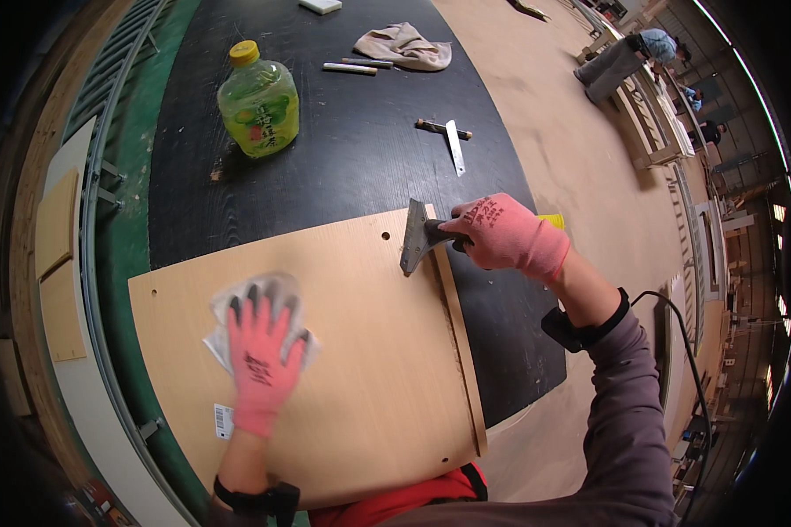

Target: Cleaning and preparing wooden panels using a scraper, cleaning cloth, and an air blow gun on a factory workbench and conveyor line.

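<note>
- My left hand lies spread flat, pressing a white cloth onto the wooden panel at lower centre.
- My right hand grips a scraper at centre frame, blade on the panel's right edge.
- A green bottle stands upper left.

Green bottle; white barcode sticker

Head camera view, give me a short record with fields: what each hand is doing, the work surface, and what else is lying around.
Left hand: gloved left hand pressed flat on a white cloth, slightly blurred
Right hand: gloved right hand gripping a scraper, blade at the panel's right edge
Workpiece: light wood panel with small drilled holes
Surface: dark table
Other items: green drink bottle, beige rag, second scraper
Background: a person bent over at a far bench
</note>
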A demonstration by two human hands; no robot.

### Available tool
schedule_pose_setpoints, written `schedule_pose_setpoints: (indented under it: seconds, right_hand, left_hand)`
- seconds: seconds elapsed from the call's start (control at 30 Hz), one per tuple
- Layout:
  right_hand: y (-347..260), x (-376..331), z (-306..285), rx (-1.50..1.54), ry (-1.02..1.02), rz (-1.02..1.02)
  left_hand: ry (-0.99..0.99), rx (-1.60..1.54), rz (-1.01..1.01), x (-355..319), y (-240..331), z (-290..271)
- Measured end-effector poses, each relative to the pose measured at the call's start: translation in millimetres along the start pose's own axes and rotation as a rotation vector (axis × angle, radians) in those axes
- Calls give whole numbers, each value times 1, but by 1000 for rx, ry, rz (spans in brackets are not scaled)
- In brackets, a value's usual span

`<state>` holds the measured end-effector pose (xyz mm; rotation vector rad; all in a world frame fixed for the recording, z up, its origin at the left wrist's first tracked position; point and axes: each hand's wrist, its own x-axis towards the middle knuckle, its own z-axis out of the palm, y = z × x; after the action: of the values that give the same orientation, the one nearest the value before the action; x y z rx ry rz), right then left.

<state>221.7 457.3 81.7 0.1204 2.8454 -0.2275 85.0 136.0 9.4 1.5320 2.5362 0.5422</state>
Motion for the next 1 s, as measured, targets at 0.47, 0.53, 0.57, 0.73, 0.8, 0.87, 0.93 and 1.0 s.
schedule_pose_setpoints:
  seconds: [0.47, 0.53, 0.57, 0.73, 0.8, 0.87, 0.93, 1.0]
  right_hand:
    - [-3, 16, -20, -93, -169, -66]
    - [-1, 16, -16, -36, -117, -111]
    - [-4, 21, -14, -7, -90, -150]
    - [-35, 60, -20, -43, -85, -243]
    - [-46, 74, -23, -46, -109, -248]
    - [-54, 85, -22, -39, -83, -287]
    - [-67, 97, -23, -33, -59, -326]
    - [-84, 110, -27, -28, -85, -316]
  left_hand:
    - [-207, -93, 334, -20, 95, 26]
    - [-198, -101, 341, -17, 97, 27]
    - [-198, -107, 352, -16, 98, 27]
    - [-204, -126, 338, -18, 96, 31]
    - [-182, -123, 354, -21, 90, 30]
    - [-185, -121, 332, -26, 80, 23]
    - [-178, -128, 308, -32, 67, 16]
    - [-163, -132, 281, -40, 50, 9]
